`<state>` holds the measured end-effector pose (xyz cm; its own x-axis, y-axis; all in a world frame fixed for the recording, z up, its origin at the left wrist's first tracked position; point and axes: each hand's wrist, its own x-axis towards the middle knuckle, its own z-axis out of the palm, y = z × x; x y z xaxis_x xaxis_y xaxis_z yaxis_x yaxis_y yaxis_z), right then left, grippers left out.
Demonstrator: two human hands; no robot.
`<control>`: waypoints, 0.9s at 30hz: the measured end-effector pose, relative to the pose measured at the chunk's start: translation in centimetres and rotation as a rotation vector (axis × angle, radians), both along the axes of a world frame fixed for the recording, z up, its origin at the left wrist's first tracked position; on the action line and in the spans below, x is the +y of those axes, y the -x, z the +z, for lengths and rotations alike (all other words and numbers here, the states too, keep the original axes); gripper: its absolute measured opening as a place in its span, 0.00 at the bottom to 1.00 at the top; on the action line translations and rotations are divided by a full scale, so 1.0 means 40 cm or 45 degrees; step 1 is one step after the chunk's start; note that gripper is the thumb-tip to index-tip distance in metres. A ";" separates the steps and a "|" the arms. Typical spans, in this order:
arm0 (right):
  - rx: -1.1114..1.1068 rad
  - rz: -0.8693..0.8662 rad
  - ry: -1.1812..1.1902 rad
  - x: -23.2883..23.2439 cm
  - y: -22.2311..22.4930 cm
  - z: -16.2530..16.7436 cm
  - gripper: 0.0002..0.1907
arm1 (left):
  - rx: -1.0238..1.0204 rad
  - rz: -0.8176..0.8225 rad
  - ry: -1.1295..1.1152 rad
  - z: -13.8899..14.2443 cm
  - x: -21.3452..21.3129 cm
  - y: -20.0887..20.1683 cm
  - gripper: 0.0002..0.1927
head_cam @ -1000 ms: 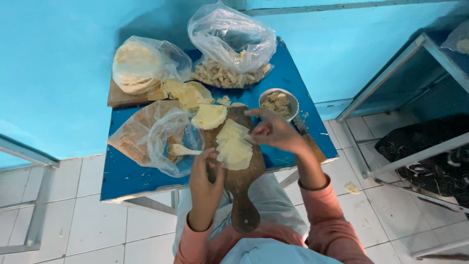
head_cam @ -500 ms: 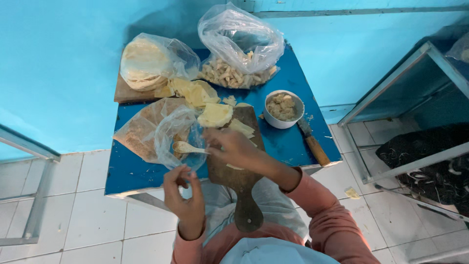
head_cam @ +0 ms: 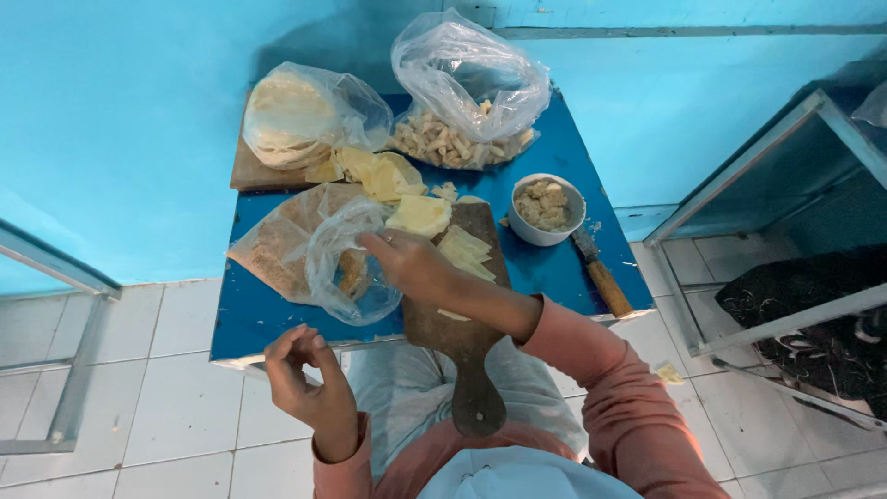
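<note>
At the left edge of the blue table (head_cam: pixel 249 314) lies a clear plastic bag (head_cam: pixel 305 245) of brownish crumbs, its mouth gaping toward the middle. The film looks thin, light and slippery; the crumbs would spill if it were tipped, so the loose rim at the mouth seems the best place to grip it.

The left hand (head_cam: pixel 309 383) hangs off the table's near edge, over the floor tiles, its fingertips drawn together in a pinch; what they pinch, if anything, is too small to tell.

The right hand (head_cam: pixel 411 263) reaches across to the bag's mouth, fingers loosely curled and touching the film. Whether it holds anything I cannot tell.

Under its forearm a wooden paddle board (head_cam: pixel 457 314) juts past the near edge and carries pale dough sheets (head_cam: pixel 467 251). These look soft, thin and easy to tear, best lifted by an edge.

At the far edge sit two more bags, one of round flat wrappers (head_cam: pixel 286 115) and one of small rolled pieces (head_cam: pixel 453 139).

Toward the right edge stand a white bowl (head_cam: pixel 547 208) of filling and a wooden-handled knife (head_cam: pixel 601 273).
</note>
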<state>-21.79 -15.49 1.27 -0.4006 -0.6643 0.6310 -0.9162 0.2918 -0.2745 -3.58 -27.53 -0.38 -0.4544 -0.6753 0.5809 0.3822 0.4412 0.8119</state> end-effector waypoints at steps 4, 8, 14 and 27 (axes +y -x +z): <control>0.184 0.143 -0.129 -0.010 0.001 0.016 0.36 | -0.021 -0.001 0.006 0.000 -0.006 -0.004 0.10; -0.022 0.148 -0.068 0.009 -0.027 0.023 0.32 | -0.014 0.012 0.015 -0.006 -0.011 -0.008 0.11; -0.549 -0.039 0.175 -0.005 -0.024 0.011 0.21 | -0.022 -0.007 0.002 -0.013 -0.011 0.001 0.10; -1.089 0.013 0.581 0.081 0.039 -0.009 0.10 | -0.073 -0.008 0.059 0.004 0.012 -0.005 0.08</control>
